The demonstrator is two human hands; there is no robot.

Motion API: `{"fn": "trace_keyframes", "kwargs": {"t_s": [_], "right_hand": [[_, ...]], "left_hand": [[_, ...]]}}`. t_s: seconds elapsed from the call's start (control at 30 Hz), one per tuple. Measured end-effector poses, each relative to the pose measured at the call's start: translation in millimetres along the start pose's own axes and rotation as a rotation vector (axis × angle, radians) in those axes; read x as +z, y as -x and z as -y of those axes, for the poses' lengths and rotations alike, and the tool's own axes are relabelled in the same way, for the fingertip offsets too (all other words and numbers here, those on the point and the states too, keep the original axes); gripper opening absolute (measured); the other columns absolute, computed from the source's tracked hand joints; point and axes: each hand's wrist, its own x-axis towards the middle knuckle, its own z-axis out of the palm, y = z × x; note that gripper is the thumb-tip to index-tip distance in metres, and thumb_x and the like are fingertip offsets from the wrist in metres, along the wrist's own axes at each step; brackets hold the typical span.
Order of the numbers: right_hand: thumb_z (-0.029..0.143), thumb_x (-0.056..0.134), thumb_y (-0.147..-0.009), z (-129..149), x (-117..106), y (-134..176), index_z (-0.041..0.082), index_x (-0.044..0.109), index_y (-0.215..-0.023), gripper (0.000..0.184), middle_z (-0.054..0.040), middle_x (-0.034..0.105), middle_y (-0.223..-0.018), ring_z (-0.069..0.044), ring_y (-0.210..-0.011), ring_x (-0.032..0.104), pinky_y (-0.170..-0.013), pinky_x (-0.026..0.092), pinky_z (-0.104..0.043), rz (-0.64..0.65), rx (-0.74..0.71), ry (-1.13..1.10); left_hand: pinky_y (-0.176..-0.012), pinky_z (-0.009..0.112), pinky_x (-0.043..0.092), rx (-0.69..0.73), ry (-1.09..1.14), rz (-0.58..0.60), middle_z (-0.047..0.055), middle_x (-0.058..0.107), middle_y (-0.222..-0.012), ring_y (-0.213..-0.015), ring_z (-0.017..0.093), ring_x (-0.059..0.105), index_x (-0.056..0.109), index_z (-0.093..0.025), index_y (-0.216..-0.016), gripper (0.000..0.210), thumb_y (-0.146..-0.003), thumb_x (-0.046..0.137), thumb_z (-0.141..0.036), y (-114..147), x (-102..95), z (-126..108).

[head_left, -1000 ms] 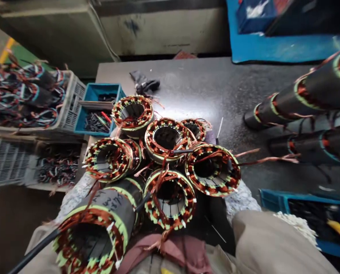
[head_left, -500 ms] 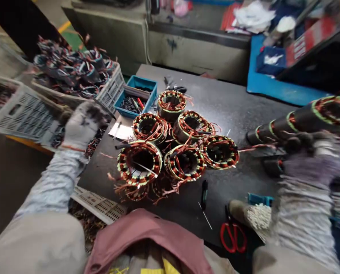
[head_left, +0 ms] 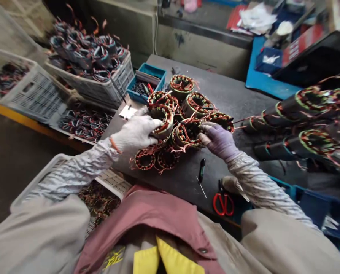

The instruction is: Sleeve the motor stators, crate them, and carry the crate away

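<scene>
Several motor stators with copper windings and loose lead wires stand bunched in the middle of the table. My left hand (head_left: 137, 131), in a pale glove, grips the front-left motor stator (head_left: 167, 127) by its side, thumb across the near face. My right hand (head_left: 220, 140), in a purple-stained glove, has its fingers closed at the right rim of a neighbouring motor stator (head_left: 184, 135); its fingertips are partly hidden among the windings. Two smaller-looking stators (head_left: 144, 160) sit at the near edge of the bunch.
Rows of stacked stators (head_left: 289, 108) lie at the right. Red-handled scissors (head_left: 223, 204) and a dark pen-like tool (head_left: 202, 170) lie near the front edge. A blue bin (head_left: 138, 89) stands behind left. Crates of wired stators (head_left: 117, 82) fill the left side.
Both hands have come inward from the sides onto the bunched stators. My left hand has taken hold of the front-left stator; the right has left the stacked rows. The view has shifted.
</scene>
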Motion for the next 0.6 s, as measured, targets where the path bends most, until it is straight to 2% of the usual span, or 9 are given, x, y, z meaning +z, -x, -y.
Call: {"fn": "trace_keyframes", "kwargs": {"t_s": [0.1,0.17,0.2,0.23,0.3,0.37,0.43,0.5,0.6], "right_hand": [[0.036,0.059,-0.086,-5,-3,4,0.019,0.068,-0.113,0.033,-0.0119,0.066,-0.122,-0.027,-0.110,0.063,-0.092,0.053,-0.042,-0.081,-0.016,0.004],[0.036,0.058,-0.087,-10,-10,9,0.018,0.068,-0.113,0.033,-0.0129,0.066,-0.122,-0.027,-0.109,0.063,-0.092,0.053,-0.042,-0.125,-0.030,0.034],[0.036,0.058,-0.087,-14,-14,11,0.018,0.068,-0.112,0.033,-0.0130,0.067,-0.121,-0.027,-0.109,0.063,-0.092,0.053,-0.042,-0.138,-0.029,0.058],[0.036,0.057,-0.087,-18,-20,13,0.018,0.068,-0.112,0.032,-0.0131,0.067,-0.121,-0.027,-0.109,0.063,-0.091,0.053,-0.042,-0.141,-0.019,0.087],[0.035,0.055,-0.088,-23,-31,14,0.018,0.068,-0.111,0.031,-0.0129,0.068,-0.119,-0.027,-0.108,0.063,-0.090,0.052,-0.041,-0.116,0.031,0.161],[0.036,0.053,-0.090,-22,-41,12,0.018,0.069,-0.109,0.031,-0.0125,0.069,-0.115,-0.027,-0.104,0.065,-0.087,0.052,-0.039,-0.036,0.099,0.243],[0.039,0.051,-0.092,-13,-48,7,0.018,0.069,-0.110,0.033,-0.0124,0.070,-0.112,-0.026,-0.102,0.065,-0.085,0.051,-0.036,0.097,0.158,0.318],[0.046,0.049,-0.094,2,-50,-1,0.017,0.068,-0.114,0.041,-0.0142,0.070,-0.113,-0.026,-0.102,0.065,-0.085,0.049,-0.035,0.260,0.219,0.371],[0.061,0.050,-0.091,20,-44,-21,0.009,0.063,-0.122,0.062,-0.0206,0.066,-0.119,-0.031,-0.107,0.064,-0.088,0.048,-0.037,0.455,0.350,0.408]], "left_hand": [[-0.106,0.045,0.044,-0.135,0.223,-0.152,0.004,0.070,-0.108,-0.113,0.031,0.061,0.068,-0.021,-0.114,0.052,-0.067,0.076,-0.043,37,-22.4,0],[-0.102,0.042,0.048,-0.238,0.309,-0.206,0.004,0.070,-0.111,-0.111,0.031,0.062,0.067,-0.022,-0.116,0.056,-0.068,0.075,-0.049,74,-21.1,-4],[-0.102,0.042,0.049,-0.277,0.313,-0.223,0.004,0.070,-0.111,-0.112,0.031,0.062,0.068,-0.022,-0.114,0.055,-0.068,0.075,-0.051,92,-12.8,-6],[-0.104,0.043,0.048,-0.305,0.287,-0.238,0.005,0.070,-0.112,-0.114,0.032,0.061,0.069,-0.023,-0.112,0.053,-0.068,0.076,-0.051,109,0.5,-6],[-0.108,0.046,0.045,-0.346,0.173,-0.231,0.008,0.072,-0.111,-0.117,0.034,0.060,0.069,-0.022,-0.109,0.049,-0.068,0.076,-0.048,133,39.3,-5],[-0.109,0.048,0.043,-0.381,0.064,-0.146,0.011,0.072,-0.112,-0.115,0.034,0.062,0.068,-0.017,-0.115,0.050,-0.072,0.074,-0.042,138,85.8,-1],[-0.110,0.048,0.041,-0.414,-0.016,-0.005,0.014,0.072,-0.111,-0.113,0.034,0.063,0.066,-0.013,-0.121,0.051,-0.075,0.072,-0.035,126,128.4,0],[-0.111,0.049,0.039,-0.446,-0.086,0.124,0.017,0.072,-0.110,-0.118,0.034,0.061,0.065,-0.011,-0.123,0.049,-0.078,0.070,-0.029,106,158.6,-2],[-0.112,0.050,0.037,-0.477,-0.152,0.233,0.020,0.070,-0.116,-0.126,0.035,0.056,0.061,-0.010,-0.129,0.049,-0.081,0.065,-0.023,88,176.0,-9]]}}
